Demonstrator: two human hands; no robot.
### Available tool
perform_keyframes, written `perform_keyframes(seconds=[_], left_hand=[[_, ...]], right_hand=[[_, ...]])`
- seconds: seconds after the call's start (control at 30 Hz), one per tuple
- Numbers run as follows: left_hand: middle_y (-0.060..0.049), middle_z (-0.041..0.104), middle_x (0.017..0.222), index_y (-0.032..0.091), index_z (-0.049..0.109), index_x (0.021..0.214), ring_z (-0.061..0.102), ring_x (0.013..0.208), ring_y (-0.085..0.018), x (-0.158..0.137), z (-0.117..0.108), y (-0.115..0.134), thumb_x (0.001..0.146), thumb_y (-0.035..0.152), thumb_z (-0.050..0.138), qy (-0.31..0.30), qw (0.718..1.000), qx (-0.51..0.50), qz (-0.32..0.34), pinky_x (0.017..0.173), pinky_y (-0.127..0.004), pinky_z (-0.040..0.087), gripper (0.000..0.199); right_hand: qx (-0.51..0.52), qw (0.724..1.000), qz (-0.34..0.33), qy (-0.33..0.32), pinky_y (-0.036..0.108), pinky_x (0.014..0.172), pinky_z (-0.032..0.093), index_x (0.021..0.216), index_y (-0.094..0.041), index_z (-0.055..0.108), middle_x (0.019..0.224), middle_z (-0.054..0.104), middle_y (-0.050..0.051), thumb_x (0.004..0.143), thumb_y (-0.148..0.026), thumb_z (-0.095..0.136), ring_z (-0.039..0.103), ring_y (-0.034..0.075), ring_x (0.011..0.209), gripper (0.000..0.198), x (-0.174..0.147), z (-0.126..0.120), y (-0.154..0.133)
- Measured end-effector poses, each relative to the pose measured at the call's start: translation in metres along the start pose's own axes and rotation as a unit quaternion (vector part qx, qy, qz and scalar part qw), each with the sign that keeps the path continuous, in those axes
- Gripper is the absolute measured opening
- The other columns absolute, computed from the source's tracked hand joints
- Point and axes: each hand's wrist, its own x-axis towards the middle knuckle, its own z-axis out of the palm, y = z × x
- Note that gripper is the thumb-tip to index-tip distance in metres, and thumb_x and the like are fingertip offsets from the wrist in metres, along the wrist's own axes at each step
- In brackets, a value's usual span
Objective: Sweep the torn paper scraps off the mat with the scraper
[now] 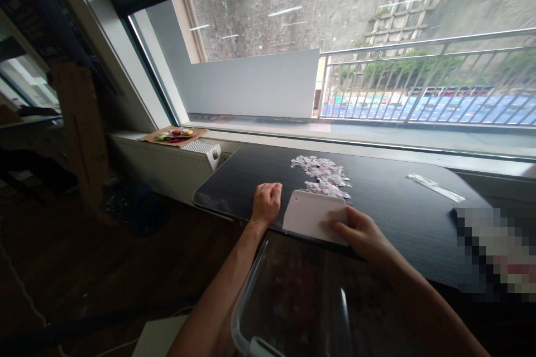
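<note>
My right hand (358, 228) grips the right edge of a flat white plastic sheet (312, 215) with rounded corners and a small hole. The sheet slants at the near edge of the dark table, just in front of a heap of small torn paper pieces (320, 170). To the left of the sheet, my left hand (267, 202) is curled into a fist by the table edge. Its fingertips are turned away, so anything inside is hidden. Below the table edge, between my forearms, is a clear plastic bin (240, 312) with a pale rim; its contents are too dim to make out.
A clear plastic strip (438, 187) lies on the right of the dark table (385, 195). A blurred-out item (502, 251) sits at the right edge. Left of the table stands a radiator (167, 162), with cardboard (153, 138) and small colourful objects on top. A window runs behind.
</note>
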Motion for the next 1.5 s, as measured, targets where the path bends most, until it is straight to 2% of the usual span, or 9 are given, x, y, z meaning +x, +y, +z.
perform_keyframes(seconds=[0.2,0.43,0.6,1.0,1.1,1.2,1.27,1.37,1.5], left_hand=[[-0.005,0.074,0.088,0.021,0.070,0.079,0.064,0.092,-0.020,0.000,0.001,-0.002,0.093,0.027,0.040,0.000,1.000,0.003,0.005,0.093,-0.036,0.047,0.034],[-0.006,0.074,0.087,0.020,0.070,0.078,0.064,0.091,-0.020,0.000,0.002,-0.003,0.094,0.027,0.039,0.005,1.000,0.005,0.011,0.093,-0.037,0.046,0.035],[-0.005,0.074,0.085,0.021,0.070,0.077,0.064,0.092,-0.020,0.000,0.002,-0.003,0.093,0.027,0.039,-0.002,1.000,0.012,0.007,0.093,-0.036,0.046,0.035],[-0.005,0.074,0.086,0.021,0.070,0.078,0.064,0.091,-0.020,-0.001,0.001,-0.002,0.093,0.027,0.040,0.004,1.000,0.002,0.006,0.093,-0.036,0.046,0.034],[-0.005,0.074,0.086,0.021,0.070,0.078,0.064,0.091,-0.020,-0.001,0.001,-0.002,0.094,0.027,0.040,0.001,1.000,0.004,0.007,0.093,-0.036,0.046,0.034],[-0.005,0.074,0.089,0.021,0.070,0.080,0.064,0.092,-0.020,-0.001,0.002,-0.003,0.094,0.027,0.041,0.001,1.000,0.006,0.006,0.094,-0.036,0.046,0.033],[-0.005,0.074,0.090,0.021,0.070,0.081,0.064,0.093,-0.020,-0.001,0.002,-0.003,0.093,0.026,0.041,-0.001,1.000,0.008,0.007,0.094,-0.036,0.045,0.032],[-0.007,0.074,0.092,0.019,0.070,0.081,0.064,0.094,-0.021,0.000,0.002,-0.004,0.093,0.025,0.041,-0.005,1.000,0.014,0.008,0.094,-0.037,0.045,0.032],[-0.007,0.074,0.090,0.019,0.070,0.080,0.063,0.094,-0.022,0.000,0.001,-0.005,0.093,0.027,0.041,-0.012,1.000,0.018,0.007,0.091,-0.037,0.045,0.033]], right_hand=[[-0.033,0.999,-0.015,0.036,0.031,0.063,0.052,0.087,-0.020,0.069,0.077,0.073,0.002,0.065,-0.032,0.068,0.065,0.020,0.068,0.026,-0.001,-0.004,-0.001],[-0.008,1.000,0.008,0.009,0.029,0.059,0.051,0.084,-0.020,0.069,0.075,0.073,0.002,0.066,-0.033,0.065,0.066,0.019,0.066,0.023,-0.008,-0.002,-0.003],[-0.038,0.998,-0.019,0.040,0.031,0.062,0.053,0.084,-0.021,0.068,0.076,0.074,0.002,0.066,-0.030,0.065,0.067,0.021,0.070,0.020,-0.004,0.004,-0.008],[-0.035,0.999,-0.006,-0.011,0.030,0.062,0.052,0.084,-0.020,0.066,0.075,0.072,0.002,0.067,-0.033,0.063,0.066,0.019,0.068,0.022,-0.013,0.007,-0.011],[-0.085,0.996,-0.033,-0.010,0.031,0.058,0.051,0.085,-0.020,0.067,0.074,0.072,0.003,0.071,-0.037,0.062,0.065,0.020,0.065,0.022,-0.023,-0.003,-0.013],[-0.161,0.983,-0.083,0.039,0.033,0.064,0.052,0.086,-0.021,0.067,0.080,0.074,0.005,0.073,-0.038,0.064,0.066,0.022,0.070,0.023,-0.032,-0.017,-0.017],[-0.169,0.978,-0.111,0.050,0.034,0.070,0.053,0.090,-0.021,0.067,0.086,0.075,0.006,0.075,-0.038,0.064,0.067,0.023,0.075,0.023,-0.035,-0.020,-0.019],[-0.161,0.977,-0.138,0.028,0.033,0.069,0.053,0.092,-0.020,0.066,0.086,0.074,0.006,0.081,-0.037,0.060,0.067,0.022,0.076,0.021,-0.032,-0.009,-0.019],[-0.204,0.965,-0.166,-0.006,0.030,0.062,0.051,0.087,-0.020,0.064,0.078,0.073,0.004,0.084,-0.035,0.055,0.065,0.019,0.069,0.017,-0.032,0.008,-0.016]])
